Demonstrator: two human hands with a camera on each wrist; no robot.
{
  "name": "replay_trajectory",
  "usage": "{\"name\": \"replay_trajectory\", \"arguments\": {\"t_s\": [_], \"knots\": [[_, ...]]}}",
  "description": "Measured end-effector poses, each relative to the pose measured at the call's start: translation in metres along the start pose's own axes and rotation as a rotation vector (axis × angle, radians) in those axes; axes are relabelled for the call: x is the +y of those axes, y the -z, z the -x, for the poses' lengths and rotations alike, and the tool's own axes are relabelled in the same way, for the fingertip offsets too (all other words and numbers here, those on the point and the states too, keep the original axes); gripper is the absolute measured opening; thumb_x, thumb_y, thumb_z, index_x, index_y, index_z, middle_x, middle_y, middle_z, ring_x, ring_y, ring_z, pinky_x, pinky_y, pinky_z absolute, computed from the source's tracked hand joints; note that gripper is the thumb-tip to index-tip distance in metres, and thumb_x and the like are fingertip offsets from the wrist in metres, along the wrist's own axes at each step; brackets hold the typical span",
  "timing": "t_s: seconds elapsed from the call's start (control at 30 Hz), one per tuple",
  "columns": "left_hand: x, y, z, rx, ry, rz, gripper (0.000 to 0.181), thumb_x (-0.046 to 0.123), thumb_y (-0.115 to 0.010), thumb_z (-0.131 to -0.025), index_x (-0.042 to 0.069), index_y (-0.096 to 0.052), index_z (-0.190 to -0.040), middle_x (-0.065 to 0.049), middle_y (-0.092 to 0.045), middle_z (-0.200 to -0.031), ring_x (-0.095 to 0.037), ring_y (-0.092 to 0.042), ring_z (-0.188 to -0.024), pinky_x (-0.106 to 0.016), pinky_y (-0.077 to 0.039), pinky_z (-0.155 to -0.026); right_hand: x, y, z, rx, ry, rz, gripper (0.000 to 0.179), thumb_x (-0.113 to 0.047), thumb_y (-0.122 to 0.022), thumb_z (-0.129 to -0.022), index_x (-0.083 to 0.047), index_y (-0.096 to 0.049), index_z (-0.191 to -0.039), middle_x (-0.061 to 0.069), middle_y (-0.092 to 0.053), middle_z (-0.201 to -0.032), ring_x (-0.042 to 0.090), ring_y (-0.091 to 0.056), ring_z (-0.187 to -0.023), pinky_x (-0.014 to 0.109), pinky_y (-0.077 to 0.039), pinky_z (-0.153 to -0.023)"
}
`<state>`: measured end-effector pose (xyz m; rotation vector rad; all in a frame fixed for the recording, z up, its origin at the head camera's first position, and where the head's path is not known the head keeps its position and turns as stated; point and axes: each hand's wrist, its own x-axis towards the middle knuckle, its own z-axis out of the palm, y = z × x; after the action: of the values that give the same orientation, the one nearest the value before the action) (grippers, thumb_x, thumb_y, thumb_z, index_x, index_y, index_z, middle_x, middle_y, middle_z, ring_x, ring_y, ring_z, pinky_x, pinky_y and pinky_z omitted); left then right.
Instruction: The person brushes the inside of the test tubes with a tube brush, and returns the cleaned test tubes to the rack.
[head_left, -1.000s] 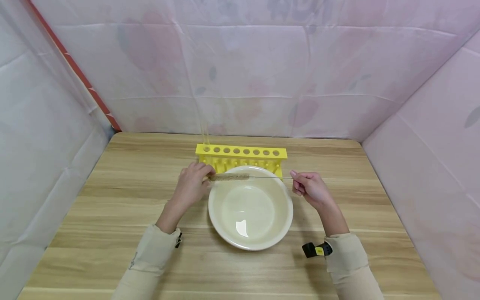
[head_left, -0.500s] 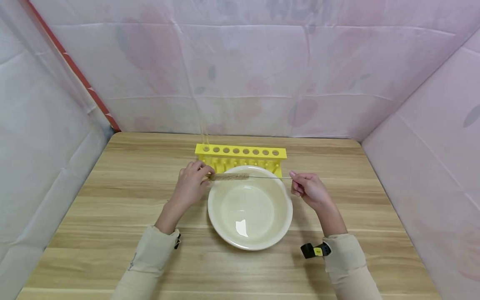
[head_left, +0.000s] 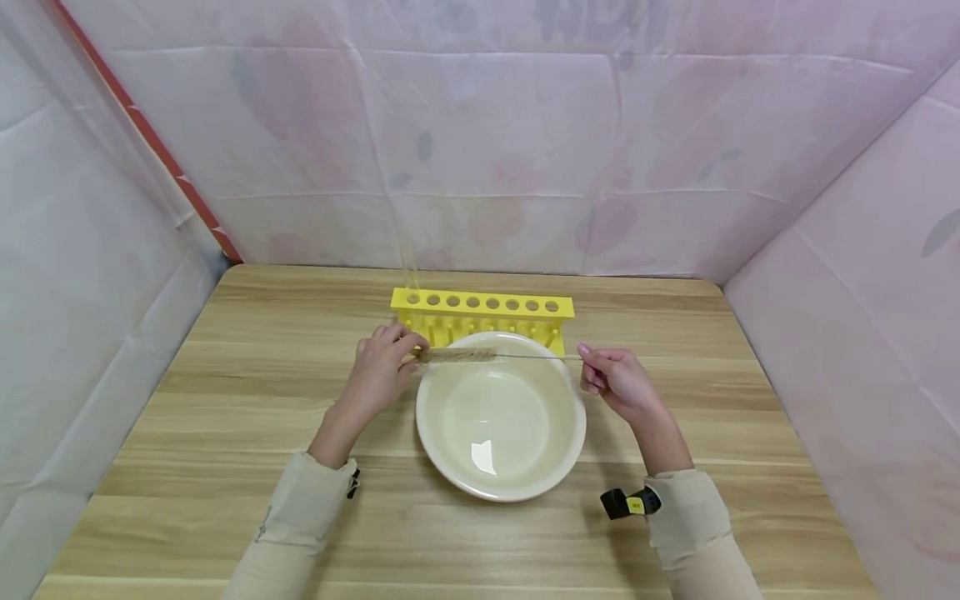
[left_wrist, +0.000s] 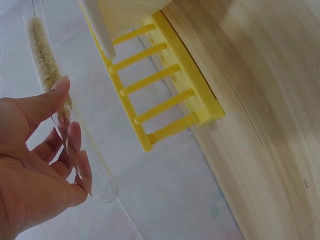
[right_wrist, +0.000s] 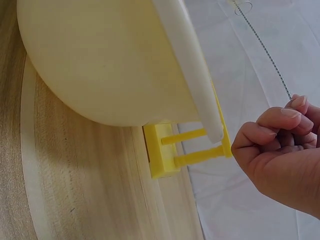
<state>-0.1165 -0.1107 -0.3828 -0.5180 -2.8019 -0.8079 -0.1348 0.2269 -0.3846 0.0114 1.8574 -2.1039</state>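
My left hand (head_left: 384, 362) holds a clear glass test tube (left_wrist: 105, 187) near its rounded end, thumb on one side and fingers on the other. Inside the tube sits a test tube brush with tan bristles (left_wrist: 42, 52). Its twisted wire handle (right_wrist: 267, 55) comes out of the tube's mouth on the right. The end of that wire is pinched by my right hand (head_left: 618, 379), the other fingers curled in. Tube and brush lie nearly level in the head view, over the far part of a cream basin (head_left: 442, 417).
Behind the basin stands a yellow test tube rack (head_left: 483, 305), its lower front partly hidden by the basin. A clear tube (head_left: 409, 271) stands upright in the rack's leftmost hole. All this is on a wooden table (head_left: 225, 417) with draped cloth walls (head_left: 487, 150) around it.
The right hand and the brush have shifted very slightly to the left. My left hand keeps its grip on the tube almost in place.
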Motion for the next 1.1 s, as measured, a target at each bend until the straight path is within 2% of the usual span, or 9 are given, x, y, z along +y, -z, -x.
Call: {"name": "replay_trajectory", "arguments": {"t_s": [0.2, 0.47, 0.8, 1.1], "knots": [[-0.0005, 0.0000, 0.0001, -0.001, 0.012, 0.014, 0.023, 0.002, -0.070, -0.078, 0.014, -0.064, -0.097, -0.003, -0.056, -0.098, -0.024, -0.048, -0.094, -0.047, -0.035, -0.079, 0.0009, -0.0002, -0.0004, -0.005, 0.007, -0.008, 0.047, -0.008, -0.045, -0.096, -0.005, -0.046, -0.049, 0.000, -0.041, -0.050, 0.012, -0.036, -0.045, 0.023, -0.035, -0.051], [-0.0011, -0.0026, 0.0007, 0.029, 0.011, 0.036, 0.025, 0.003, -0.072, -0.076, 0.014, -0.064, -0.098, -0.003, -0.056, -0.098, -0.024, -0.048, -0.092, -0.047, -0.033, -0.078, 0.0010, -0.0005, 0.0010, 0.001, 0.008, -0.013, 0.046, -0.008, -0.046, -0.095, -0.005, -0.047, -0.049, 0.000, -0.041, -0.050, 0.012, -0.036, -0.045, 0.023, -0.035, -0.051], [-0.0019, -0.0061, 0.0009, 0.076, -0.001, 0.006, 0.026, 0.004, -0.072, -0.075, 0.013, -0.065, -0.099, -0.003, -0.056, -0.097, -0.025, -0.049, -0.091, -0.050, -0.030, -0.080, 0.0013, -0.0005, -0.0002, 0.003, 0.008, -0.030, 0.047, -0.008, -0.044, -0.096, -0.006, -0.047, -0.049, 0.000, -0.041, -0.050, 0.012, -0.036, -0.045, 0.023, -0.036, -0.052], [0.0003, -0.0082, -0.0001, 0.132, -0.022, -0.061, 0.027, 0.003, -0.073, -0.074, 0.014, -0.066, -0.098, -0.003, -0.056, -0.095, -0.025, -0.049, -0.089, -0.051, -0.031, -0.080, -0.0031, -0.0011, -0.0003, 0.011, 0.010, -0.042, 0.046, -0.008, -0.045, -0.096, -0.006, -0.048, -0.049, 0.000, -0.042, -0.051, 0.012, -0.036, -0.046, 0.023, -0.036, -0.051]]}}
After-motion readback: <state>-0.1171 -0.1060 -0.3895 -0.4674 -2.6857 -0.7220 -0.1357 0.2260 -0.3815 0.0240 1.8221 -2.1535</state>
